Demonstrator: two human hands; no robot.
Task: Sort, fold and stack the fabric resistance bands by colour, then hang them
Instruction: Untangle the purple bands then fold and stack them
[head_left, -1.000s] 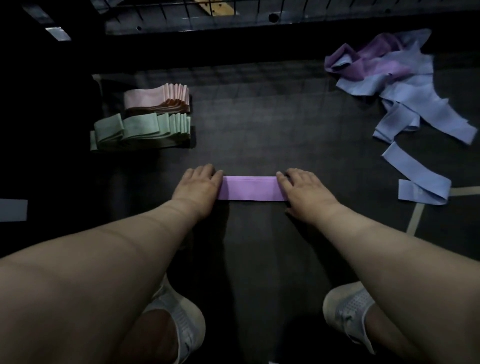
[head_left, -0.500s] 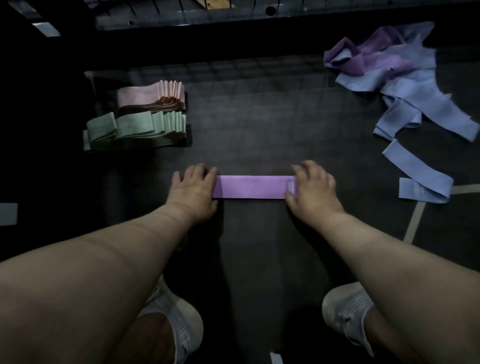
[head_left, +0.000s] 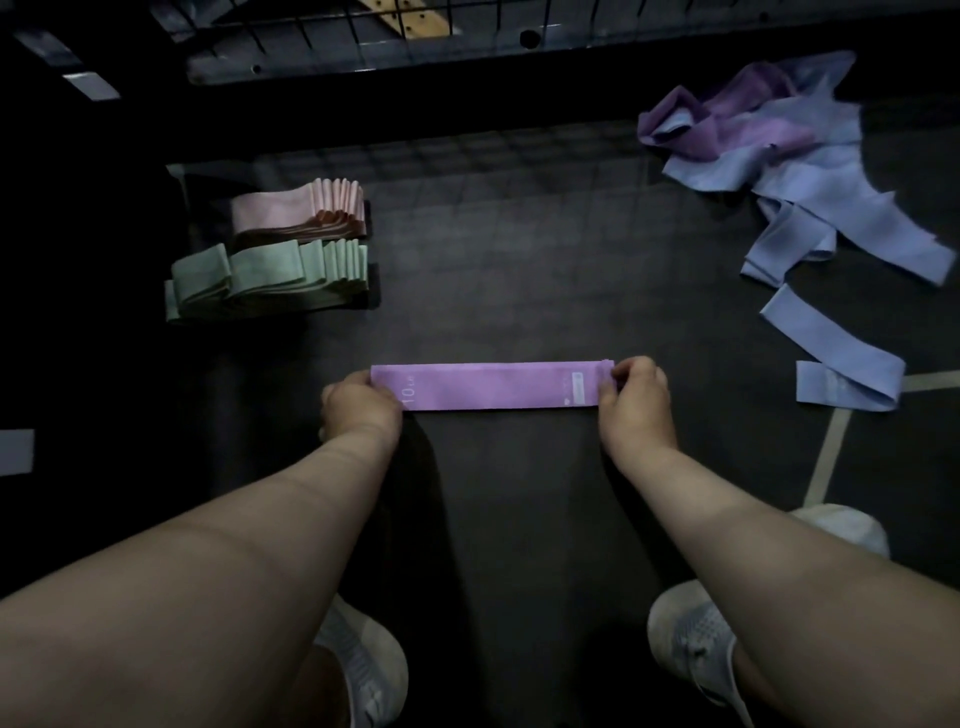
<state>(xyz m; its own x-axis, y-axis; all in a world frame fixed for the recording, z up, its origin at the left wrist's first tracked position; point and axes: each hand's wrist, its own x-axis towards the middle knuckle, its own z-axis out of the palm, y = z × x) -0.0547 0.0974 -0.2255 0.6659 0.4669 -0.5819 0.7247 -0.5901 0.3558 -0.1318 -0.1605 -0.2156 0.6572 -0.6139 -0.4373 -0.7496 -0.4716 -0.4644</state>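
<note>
The purple band (head_left: 493, 387) lies flat and stretched out sideways at the centre of my view, on the dark floor (head_left: 519, 260), with a white "10" printed near its 9 o'clock end and a small pale label near its 3 o'clock end. My left hand (head_left: 361, 408) has its fingers curled over the 9 o'clock end, gripping it. My right hand (head_left: 636, 397) pinches the 3 o'clock end between thumb and fingers. The hands are well apart, one at each end of the band.

Out at 10 o'clock sit two folded stacks just beside each other: the green stack (head_left: 270, 283) nearer me and the pink stack (head_left: 298, 213) behind it. At 1 to 2 o'clock is a loose heap of blue and purple bands (head_left: 769, 156), unsorted and tangled. A single blue band (head_left: 836, 358) trails down from it to about 3 o'clock, near my right hand but not touching it. Nothing lies between the purple band and the stacks.

A wire grid (head_left: 363, 47) runs across at 12 o'clock. A pale tape line (head_left: 826, 457) crosses the floor at 4 o'clock. My forearms fill the lower view, with the left shoe (head_left: 363, 670) and right shoe (head_left: 693, 639) at 6 o'clock beneath them.
</note>
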